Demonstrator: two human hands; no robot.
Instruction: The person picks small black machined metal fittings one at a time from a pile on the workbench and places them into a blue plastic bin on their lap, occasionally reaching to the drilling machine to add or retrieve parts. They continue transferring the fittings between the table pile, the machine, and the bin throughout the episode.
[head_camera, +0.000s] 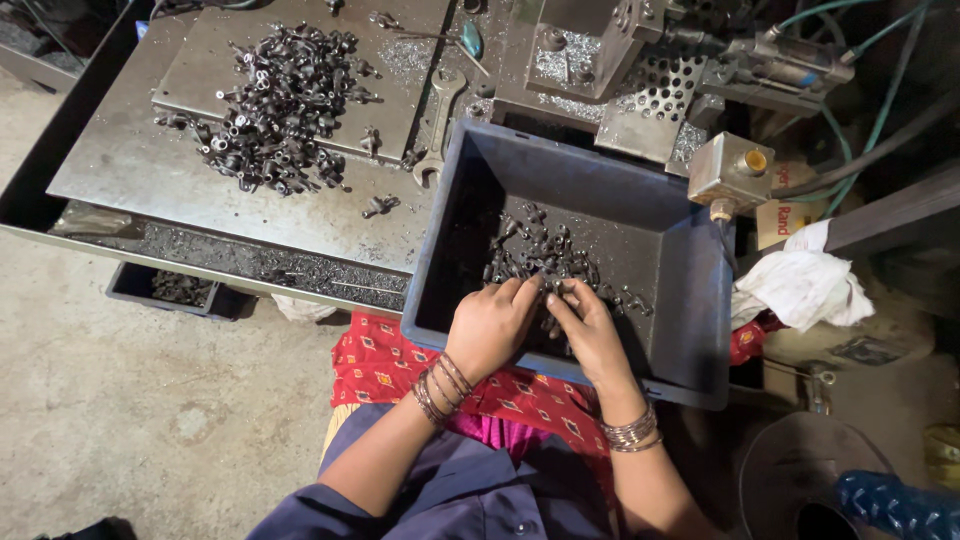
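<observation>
1. The left hand (492, 325) is laid inside a blue bin (700, 290), its fingers curled down onto small dark metal parts (545, 255).
2. The right hand (590, 330) is set just beside it, fingertips touching the same parts; the two hands meet at the fingertips.
3. Whether either grip is closed on a part cannot be told, since the fingertips are hidden among the pieces.
4. The parts are gathered in the middle of the bin's floor, spreading from the far side toward the hands.
5. The bin is rested on the person's lap, over red patterned cloth (385, 365).
6. A larger heap (280, 105) of similar parts is seen on the table (120, 165) to the left, with a wrench (438, 125) near it.
7. A white rag (800, 280) is lying right of the bin.
</observation>
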